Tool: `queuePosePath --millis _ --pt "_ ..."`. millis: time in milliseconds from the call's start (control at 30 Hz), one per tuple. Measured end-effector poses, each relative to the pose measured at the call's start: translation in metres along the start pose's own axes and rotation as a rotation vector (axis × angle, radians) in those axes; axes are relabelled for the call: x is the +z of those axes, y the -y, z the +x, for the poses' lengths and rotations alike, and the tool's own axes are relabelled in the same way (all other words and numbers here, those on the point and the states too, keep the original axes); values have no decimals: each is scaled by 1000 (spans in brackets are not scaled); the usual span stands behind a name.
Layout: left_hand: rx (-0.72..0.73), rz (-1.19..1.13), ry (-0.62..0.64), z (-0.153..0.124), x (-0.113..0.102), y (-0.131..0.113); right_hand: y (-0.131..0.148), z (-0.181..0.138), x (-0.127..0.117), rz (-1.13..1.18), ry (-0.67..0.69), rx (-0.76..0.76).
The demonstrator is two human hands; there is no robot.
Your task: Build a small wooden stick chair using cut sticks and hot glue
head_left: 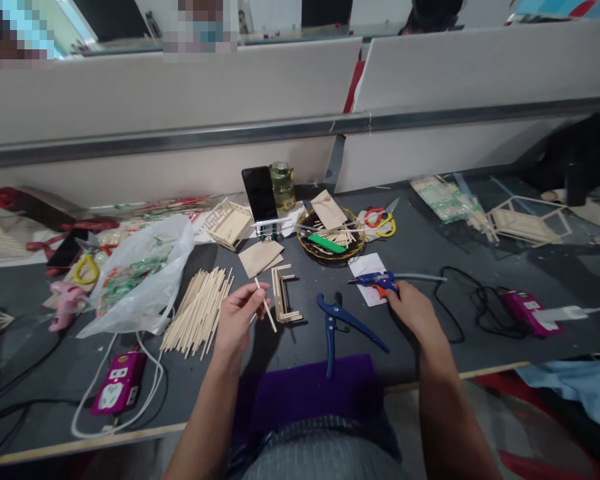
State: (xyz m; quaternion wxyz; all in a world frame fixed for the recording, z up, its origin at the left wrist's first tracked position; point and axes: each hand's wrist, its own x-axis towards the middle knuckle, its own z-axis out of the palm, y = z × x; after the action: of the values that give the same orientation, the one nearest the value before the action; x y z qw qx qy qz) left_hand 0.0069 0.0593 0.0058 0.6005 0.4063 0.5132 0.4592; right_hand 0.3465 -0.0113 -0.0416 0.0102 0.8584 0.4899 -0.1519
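Dark table has a stick pile on the left. The left hand pinches one thin stick; the right hand is closed around a blue glue gun.

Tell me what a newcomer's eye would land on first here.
Most likely the blue cutter lying open mid-table between the two hands, along with the blue glue gun that the right hand holds over white paper. Next might come the fanned pile of wooden sticks to the left of the left hand, which pinches a single stick.
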Motion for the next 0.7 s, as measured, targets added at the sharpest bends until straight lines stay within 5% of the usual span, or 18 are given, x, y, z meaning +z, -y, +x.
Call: queuePosePath --millis 367,700 --pt "19 36 21 2 0 4 -5 -4 -15 200 27 105" --pt "-6 23 38 7 -2 2 -32 2 7 546 -177 22"
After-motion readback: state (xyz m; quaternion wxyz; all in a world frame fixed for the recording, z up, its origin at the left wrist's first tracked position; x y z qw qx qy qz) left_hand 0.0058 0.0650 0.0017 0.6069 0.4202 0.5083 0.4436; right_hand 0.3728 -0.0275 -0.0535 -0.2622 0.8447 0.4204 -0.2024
